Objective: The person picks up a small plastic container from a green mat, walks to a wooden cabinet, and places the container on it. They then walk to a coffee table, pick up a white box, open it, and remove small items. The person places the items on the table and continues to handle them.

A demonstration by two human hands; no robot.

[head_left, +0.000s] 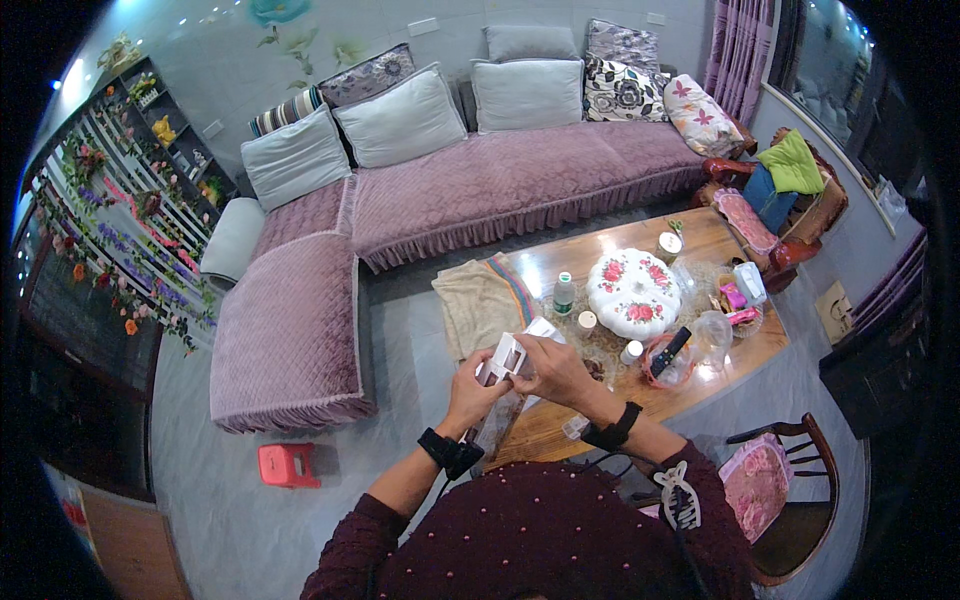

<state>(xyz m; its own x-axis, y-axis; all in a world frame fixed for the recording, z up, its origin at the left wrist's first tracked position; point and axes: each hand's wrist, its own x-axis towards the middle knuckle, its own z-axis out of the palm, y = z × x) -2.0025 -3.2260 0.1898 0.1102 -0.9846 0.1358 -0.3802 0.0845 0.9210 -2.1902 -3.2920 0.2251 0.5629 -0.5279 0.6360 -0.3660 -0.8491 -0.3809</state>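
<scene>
A small white cardboard box (508, 354) is held between my two hands above the near left part of the wooden table. My left hand (474, 396) grips its left and lower side. My right hand (556, 370) has its fingers on the top and right side. The box's end facing me looks opened, with a darker inside, but my fingers cover part of it. Just behind my right hand lies another white item (543, 328), partly hidden. A beige towel (480, 304) with a striped border drapes over the table's left end.
On the wooden table (630, 409) stand a plastic bottle (564, 294), a white floral pumpkin-shaped container (634, 294), a small white bottle (631, 352), and a basket (651, 379) with a remote control (671, 352). A sofa (480, 180), a red stool (286, 465) and a wooden chair (787, 487) surround it.
</scene>
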